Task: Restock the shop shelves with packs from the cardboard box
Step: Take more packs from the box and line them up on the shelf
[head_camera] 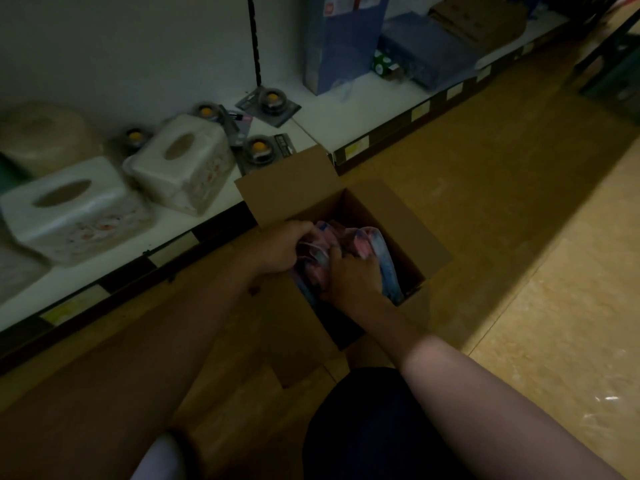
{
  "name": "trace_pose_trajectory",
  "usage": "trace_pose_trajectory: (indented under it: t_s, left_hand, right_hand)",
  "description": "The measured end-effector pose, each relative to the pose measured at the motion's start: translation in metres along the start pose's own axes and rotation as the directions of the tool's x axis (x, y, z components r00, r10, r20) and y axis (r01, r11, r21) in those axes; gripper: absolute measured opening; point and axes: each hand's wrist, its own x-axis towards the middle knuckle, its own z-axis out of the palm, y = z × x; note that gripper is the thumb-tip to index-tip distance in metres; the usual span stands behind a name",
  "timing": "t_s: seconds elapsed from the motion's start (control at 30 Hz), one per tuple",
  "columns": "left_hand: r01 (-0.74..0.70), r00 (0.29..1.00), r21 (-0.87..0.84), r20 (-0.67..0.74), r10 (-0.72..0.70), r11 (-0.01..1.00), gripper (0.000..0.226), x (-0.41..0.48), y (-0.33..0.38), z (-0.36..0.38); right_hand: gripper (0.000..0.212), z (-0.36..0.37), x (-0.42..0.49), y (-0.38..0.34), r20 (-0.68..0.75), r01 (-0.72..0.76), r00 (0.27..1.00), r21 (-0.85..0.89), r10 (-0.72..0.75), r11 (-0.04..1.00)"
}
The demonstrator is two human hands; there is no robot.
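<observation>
— What is the cardboard box (408, 230) holding?

— It is sitting open on the floor (485, 202) with its flaps spread, one corner just beside the front edge of the shelf (349, 109). Soft packs (363, 244) are lying bunched inside it, crowding the side nearer the person.

— How are the packs looking?

— They are showing pink and pale blue, crinkled, in a glossy wrap. The light is dim, so no print is reading clearly.

— And the hands?

— Both are reaching into the box. The left hand (280, 251) is curling its fingers over the top of the pink packs. The right hand (349, 278) is clutching the bundle from the near side.

— Anything sitting on the shelf?

— Two white tissue-box covers (74, 209) are lying tilted by its front edge. Small round carded items (258, 148) are lying just beside them, and a tall blue carton (343, 43) is standing toward the back.
</observation>
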Motion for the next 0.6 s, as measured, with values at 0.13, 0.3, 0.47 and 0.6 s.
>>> trace_pose_trajectory:
  t_s: [0.13,0.3,0.47,0.6]
  left_hand:
    - [0.0,1.0,-0.028,0.012,0.0,1.0,0.035,-0.003,-0.001,-0.004]
    - [-0.019,0.999,-0.115,0.031,0.023,0.993,0.054,-0.004,0.003,-0.003]
    - [-0.033,0.998,-0.318,0.037,0.047,0.948,0.063,-0.003,0.017,-0.006]
    - [-0.031,0.995,-0.365,0.073,0.062,0.931,0.061,-0.003,0.026,-0.009]
  right_hand:
    - [0.064,-0.004,-0.001,0.009,-0.066,-0.008,0.998,0.234,0.024,0.972]
    - [0.074,-0.012,-0.001,0.019,0.018,-0.013,1.0,0.515,0.004,0.857]
    - [0.063,-0.023,-0.004,0.03,0.056,-0.007,0.997,0.758,-0.054,0.652]
    - [0.062,-0.034,-0.006,0.036,0.105,-0.008,0.984,0.831,-0.144,0.556]
